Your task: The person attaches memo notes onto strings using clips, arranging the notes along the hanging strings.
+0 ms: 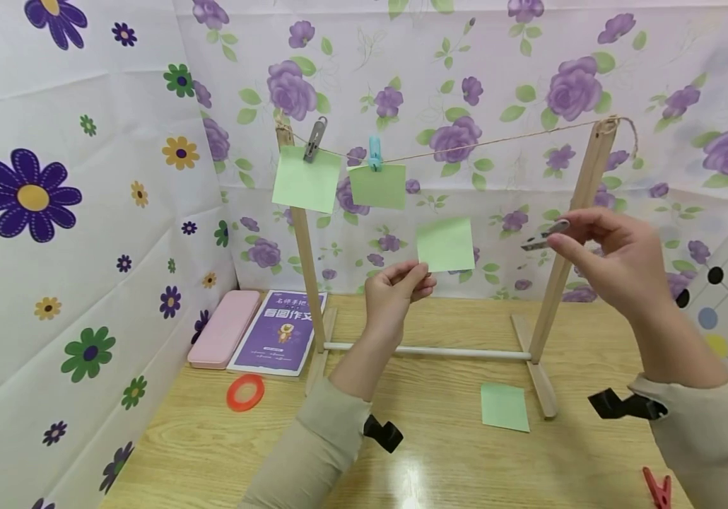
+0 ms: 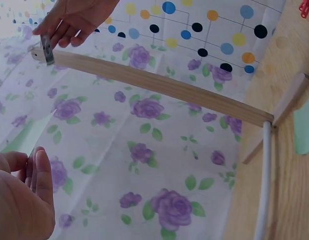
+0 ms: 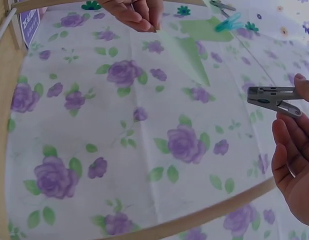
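My left hand [image 1: 396,293] pinches a green paper square [image 1: 445,244] by its lower left corner, below the twine [image 1: 497,141]. To the right, beside the right post, my right hand [image 1: 621,261] pinches a grey clothespin [image 1: 545,237] between thumb and fingers; in the right wrist view that clothespin [image 3: 274,97] points left. Two green squares hang on the twine's left part: one [image 1: 307,185] under a grey clothespin [image 1: 315,140], the other [image 1: 378,189] under a blue clothespin [image 1: 374,154]. The left wrist view shows the held paper [image 2: 32,132] edge-on.
The wooden frame's posts [image 1: 583,187] stand on the table [image 1: 440,452], joined low by a white rod [image 1: 459,352]. One green square [image 1: 505,408] and a red clothespin [image 1: 659,488] lie right. Left are a pink case [image 1: 225,329], a purple book [image 1: 278,332] and a red ring [image 1: 245,392].
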Demonstrator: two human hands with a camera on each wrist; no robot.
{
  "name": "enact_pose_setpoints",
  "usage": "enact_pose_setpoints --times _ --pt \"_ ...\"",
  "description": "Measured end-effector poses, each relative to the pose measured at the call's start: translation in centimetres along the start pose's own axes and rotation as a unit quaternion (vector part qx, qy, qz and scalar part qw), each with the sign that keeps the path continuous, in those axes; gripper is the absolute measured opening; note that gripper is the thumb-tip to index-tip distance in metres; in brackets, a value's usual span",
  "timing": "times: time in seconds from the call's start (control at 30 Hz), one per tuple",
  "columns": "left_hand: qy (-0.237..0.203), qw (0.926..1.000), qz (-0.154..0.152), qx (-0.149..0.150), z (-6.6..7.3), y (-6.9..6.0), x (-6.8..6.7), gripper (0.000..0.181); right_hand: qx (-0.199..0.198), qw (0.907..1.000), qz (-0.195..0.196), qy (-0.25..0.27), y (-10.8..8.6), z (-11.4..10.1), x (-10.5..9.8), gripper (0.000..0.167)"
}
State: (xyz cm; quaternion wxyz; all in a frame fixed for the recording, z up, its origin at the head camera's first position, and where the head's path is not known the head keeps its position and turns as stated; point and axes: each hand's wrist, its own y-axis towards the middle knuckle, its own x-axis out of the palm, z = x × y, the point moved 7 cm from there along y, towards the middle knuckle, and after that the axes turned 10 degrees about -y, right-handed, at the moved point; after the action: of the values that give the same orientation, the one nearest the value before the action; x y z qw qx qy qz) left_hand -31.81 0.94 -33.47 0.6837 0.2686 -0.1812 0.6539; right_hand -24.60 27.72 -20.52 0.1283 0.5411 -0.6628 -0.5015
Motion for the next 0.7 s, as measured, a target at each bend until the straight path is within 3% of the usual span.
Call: enact_pose_setpoints --times 0.37,0.7 --pt "-0.035 0.999 -0.013 0.024 3.1 0.1 2.6 0.014 -0.07 0.9963 0.013 -0.049 5.9 -4.7 1.4 0.012" --pt "-0.067 0.9974 -0.013 0.026 4.2 0.3 3.3 0.004 -0.133 0.9867 0.036 -0.086 10.1 -8.1 2.5 0.007"
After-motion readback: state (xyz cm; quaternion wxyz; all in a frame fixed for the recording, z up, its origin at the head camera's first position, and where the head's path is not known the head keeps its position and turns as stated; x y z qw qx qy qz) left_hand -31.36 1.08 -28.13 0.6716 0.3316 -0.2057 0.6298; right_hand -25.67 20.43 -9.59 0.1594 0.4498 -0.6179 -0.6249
